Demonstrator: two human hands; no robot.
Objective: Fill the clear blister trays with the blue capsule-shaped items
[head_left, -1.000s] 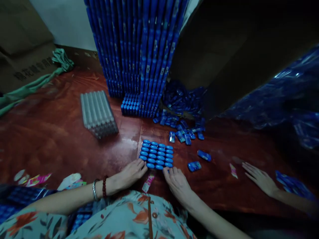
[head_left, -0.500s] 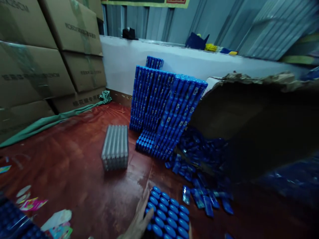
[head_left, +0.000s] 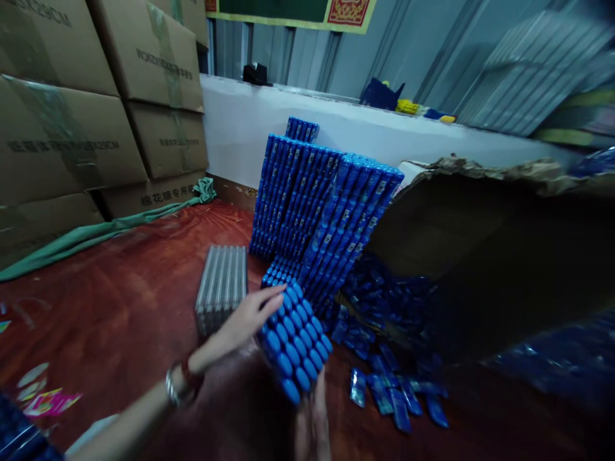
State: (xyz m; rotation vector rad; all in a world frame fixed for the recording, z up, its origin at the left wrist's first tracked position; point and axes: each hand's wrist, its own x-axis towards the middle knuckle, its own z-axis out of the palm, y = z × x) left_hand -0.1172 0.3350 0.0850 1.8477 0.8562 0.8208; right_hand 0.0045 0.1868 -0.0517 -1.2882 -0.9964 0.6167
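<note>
Between my two hands is a block of blue packets point(head_left: 298, 339), packed tightly with their rounded ends facing me and tilted to one side. My left hand point(head_left: 252, 314), with a bracelet at the wrist, is closed on its upper left side. At the lower right, my right hand point(head_left: 312, 410) grips the block; some of its fingers are hidden or blurred. Just beyond the block rises a tall stack of the same blue packets point(head_left: 307, 192), with a low row point(head_left: 281, 270) at its foot. A clear ribbed plastic stack point(head_left: 221, 282) stands left of the block, partly behind my left hand.
A torn cardboard box point(head_left: 480, 256) lies open on the right, with loose blue packets point(head_left: 398, 397) spilling before it. Taped cartons point(head_left: 62, 141) are piled at the left. A white partition point(head_left: 235, 128) runs along the back. Colourful scraps point(head_left: 50, 402) lie at lower left.
Both hands have carried the block of blue packets forward, up towards the tall stack, and tilted it. More of my left forearm shows now.
</note>
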